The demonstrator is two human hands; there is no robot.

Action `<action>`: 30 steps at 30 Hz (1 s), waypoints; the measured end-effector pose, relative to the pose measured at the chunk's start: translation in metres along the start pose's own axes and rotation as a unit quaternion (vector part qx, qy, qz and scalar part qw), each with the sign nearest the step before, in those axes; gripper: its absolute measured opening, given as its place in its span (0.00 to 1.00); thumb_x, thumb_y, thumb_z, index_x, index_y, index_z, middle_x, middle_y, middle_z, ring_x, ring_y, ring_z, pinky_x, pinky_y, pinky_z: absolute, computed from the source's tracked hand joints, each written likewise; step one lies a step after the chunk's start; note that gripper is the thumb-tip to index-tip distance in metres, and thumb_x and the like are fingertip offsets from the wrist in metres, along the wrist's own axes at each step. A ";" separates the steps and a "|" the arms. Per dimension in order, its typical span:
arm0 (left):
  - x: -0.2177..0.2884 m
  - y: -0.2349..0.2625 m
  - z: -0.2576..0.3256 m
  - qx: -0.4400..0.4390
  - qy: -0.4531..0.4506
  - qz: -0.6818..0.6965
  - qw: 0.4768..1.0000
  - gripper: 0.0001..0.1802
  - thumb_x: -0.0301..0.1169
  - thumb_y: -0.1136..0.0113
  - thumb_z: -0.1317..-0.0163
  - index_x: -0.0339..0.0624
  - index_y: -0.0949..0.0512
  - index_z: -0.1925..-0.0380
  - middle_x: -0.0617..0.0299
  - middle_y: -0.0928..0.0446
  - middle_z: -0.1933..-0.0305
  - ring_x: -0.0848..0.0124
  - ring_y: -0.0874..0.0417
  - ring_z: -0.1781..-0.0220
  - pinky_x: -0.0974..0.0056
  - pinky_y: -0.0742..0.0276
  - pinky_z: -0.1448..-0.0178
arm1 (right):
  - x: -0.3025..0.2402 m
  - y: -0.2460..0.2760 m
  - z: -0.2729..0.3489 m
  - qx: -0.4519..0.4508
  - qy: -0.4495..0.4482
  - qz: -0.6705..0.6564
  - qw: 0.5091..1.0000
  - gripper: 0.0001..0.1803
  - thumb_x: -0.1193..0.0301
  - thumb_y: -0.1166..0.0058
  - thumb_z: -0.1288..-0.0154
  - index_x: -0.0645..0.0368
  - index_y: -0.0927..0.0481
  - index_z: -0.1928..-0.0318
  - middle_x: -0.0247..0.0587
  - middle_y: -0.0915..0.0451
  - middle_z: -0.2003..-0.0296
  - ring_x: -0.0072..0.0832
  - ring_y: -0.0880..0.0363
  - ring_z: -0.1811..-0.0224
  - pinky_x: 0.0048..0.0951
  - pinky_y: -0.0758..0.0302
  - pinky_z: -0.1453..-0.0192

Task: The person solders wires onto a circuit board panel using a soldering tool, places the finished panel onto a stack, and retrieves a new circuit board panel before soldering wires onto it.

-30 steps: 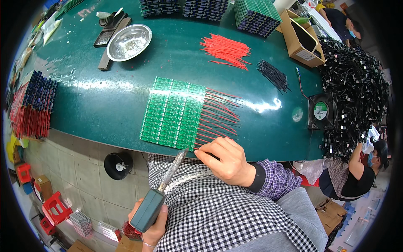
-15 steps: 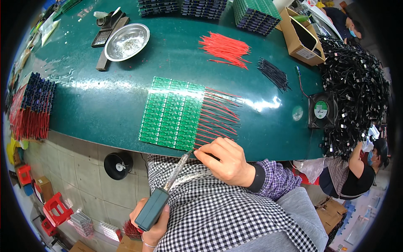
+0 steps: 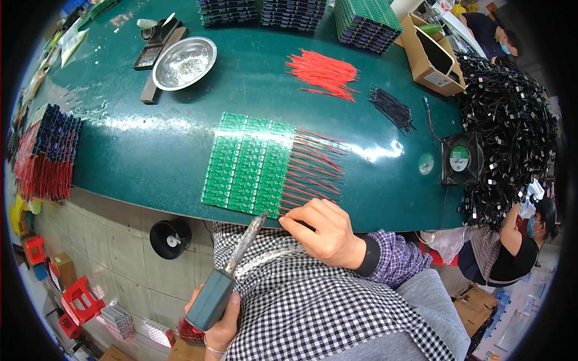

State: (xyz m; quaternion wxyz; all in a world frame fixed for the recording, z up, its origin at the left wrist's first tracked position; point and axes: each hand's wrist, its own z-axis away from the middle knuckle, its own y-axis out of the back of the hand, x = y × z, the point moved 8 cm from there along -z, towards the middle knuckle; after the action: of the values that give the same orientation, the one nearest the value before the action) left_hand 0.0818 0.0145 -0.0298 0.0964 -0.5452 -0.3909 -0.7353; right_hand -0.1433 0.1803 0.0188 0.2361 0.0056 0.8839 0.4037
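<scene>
Head view looks down on one green panel of circuit boards [image 3: 250,163] lying flat near the front edge of the dark green counter [image 3: 150,156], with red and black wires sticking out along its right side. My right hand [image 3: 322,231] rests at the panel's lower right corner, fingers curled together and pinching the ends of the nearest wires [image 3: 313,174]; I cannot count those wires exactly. My left hand [image 3: 220,316] is down by my lap, closed around the grey-green handle of one soldering iron [image 3: 232,274], its tip pointing up toward the counter edge, just below the panel and not touching it.

Farther back on the counter lie one loose pile of red wires [image 3: 322,72] and, to its right, one smaller bundle of black wires [image 3: 391,108]. One round metal bowl [image 3: 183,62] sits at the back left. One small black fan [image 3: 459,159] stands at the right edge, beside a large heap of black cables [image 3: 509,138]. One open cardboard box [image 3: 430,60] sits at the back right.
</scene>
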 end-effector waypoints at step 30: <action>0.092 -0.003 -0.181 0.194 -0.089 0.219 0.952 0.13 0.18 0.31 0.44 0.27 0.18 0.58 0.56 0.17 0.65 0.76 0.23 0.77 0.71 0.31 0.76 | 0.170 0.055 -0.072 0.053 -0.080 0.040 0.995 0.07 0.81 0.36 0.46 0.59 0.19 0.67 0.37 0.22 0.65 0.38 0.22 0.60 0.36 0.23 0.56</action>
State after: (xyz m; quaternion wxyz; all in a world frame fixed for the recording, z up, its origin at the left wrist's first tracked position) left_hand -0.0874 -0.0806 0.0314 0.3238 -0.6517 -0.4042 -0.5542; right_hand -0.3342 0.1999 0.0284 0.2893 0.0862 0.8813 0.3636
